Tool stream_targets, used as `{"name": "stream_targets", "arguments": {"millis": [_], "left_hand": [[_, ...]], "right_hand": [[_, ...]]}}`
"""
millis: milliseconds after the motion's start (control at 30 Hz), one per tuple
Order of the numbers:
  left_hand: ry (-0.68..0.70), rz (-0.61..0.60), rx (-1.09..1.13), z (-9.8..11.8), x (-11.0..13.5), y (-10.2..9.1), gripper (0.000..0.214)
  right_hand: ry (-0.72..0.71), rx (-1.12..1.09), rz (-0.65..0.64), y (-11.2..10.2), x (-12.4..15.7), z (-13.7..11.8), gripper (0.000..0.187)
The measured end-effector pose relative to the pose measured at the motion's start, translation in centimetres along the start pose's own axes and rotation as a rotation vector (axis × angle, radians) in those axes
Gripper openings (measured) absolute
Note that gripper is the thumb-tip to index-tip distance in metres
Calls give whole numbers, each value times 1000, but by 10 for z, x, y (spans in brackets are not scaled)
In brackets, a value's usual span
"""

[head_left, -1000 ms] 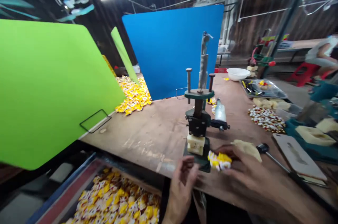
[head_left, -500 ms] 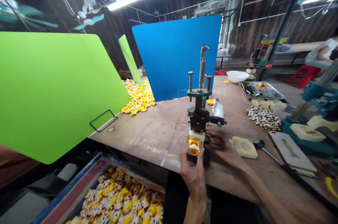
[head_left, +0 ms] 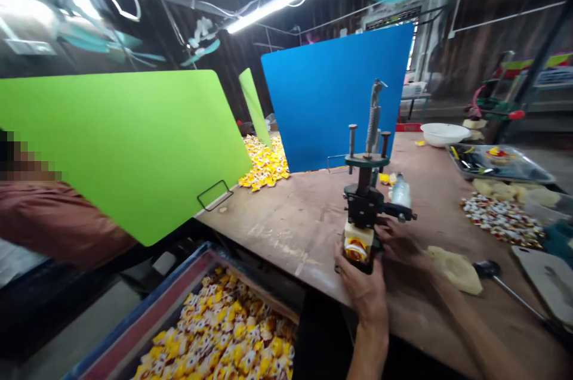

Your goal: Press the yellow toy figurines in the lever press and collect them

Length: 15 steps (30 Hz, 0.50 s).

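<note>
- The left hand (head_left: pixel 363 295) is curled around the bottom of a small packet (head_left: pixel 357 252), its fingers closed up against the packet's lower edge, palm facing away from me
- That packet, yellow with a red-ringed label, sits upright against the front of a cream foam block (head_left: pixel 359 234), right under the head of a hand press (head_left: pixel 364 204), and the lower end of it is tucked into the left hand
- The right hand (head_left: pixel 397 243) is beside the press, just behind the packet, with its fingers loosely curled and a little apart, pinching nothing that I can see
- A clear bottle (head_left: pixel 401 194) stands just behind the press, close to the fingertips of the right hand
- A lump of pale foam (head_left: pixel 454 269) lies on the wooden table (head_left: pixel 277 231) to the right, near a black-headed tool (head_left: pixel 487 269)
- A tray (head_left: pixel 179 290) full of yellow packets sits below the table edge, to the left of the person
- More yellow packets (head_left: pixel 264 162) are heaped at the far end, between a green board (head_left: pixel 120 153) and a blue board (head_left: pixel 335 99)
- Further right there are a white bowl (head_left: pixel 439 134), a metal tray (head_left: pixel 499 164) and a spread of red-and-white packets (head_left: pixel 499 222)
- Someone's arm in a reddish sleeve (head_left: pixel 54 225) reaches in at the far left
</note>
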<state>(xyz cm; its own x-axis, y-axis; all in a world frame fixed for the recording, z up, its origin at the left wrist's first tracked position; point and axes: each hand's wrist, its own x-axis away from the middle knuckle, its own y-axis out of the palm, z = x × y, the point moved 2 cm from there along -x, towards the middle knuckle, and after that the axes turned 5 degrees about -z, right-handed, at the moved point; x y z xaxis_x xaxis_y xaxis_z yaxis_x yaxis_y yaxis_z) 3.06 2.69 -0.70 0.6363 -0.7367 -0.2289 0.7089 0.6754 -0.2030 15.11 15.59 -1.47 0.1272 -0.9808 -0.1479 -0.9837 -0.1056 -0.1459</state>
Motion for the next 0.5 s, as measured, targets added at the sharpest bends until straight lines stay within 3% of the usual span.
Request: {"name": "stream_targets", "arguments": {"millis": [100, 233, 400, 500], "left_hand": [[32, 1, -65, 1, 1, 3, 82], [52, -71, 22, 3, -7, -6, 80], [12, -214, 183, -1, -41, -34, 99], [30, -293, 249, -6, -64, -45, 106]], "right_hand": [[22, 26, 33, 3, -9, 0, 34], [25, 92, 40, 5, -6, -5, 34], [72, 51, 63, 11, 26, -11, 38], [100, -54, 87, -2, 37, -24, 53]]}}
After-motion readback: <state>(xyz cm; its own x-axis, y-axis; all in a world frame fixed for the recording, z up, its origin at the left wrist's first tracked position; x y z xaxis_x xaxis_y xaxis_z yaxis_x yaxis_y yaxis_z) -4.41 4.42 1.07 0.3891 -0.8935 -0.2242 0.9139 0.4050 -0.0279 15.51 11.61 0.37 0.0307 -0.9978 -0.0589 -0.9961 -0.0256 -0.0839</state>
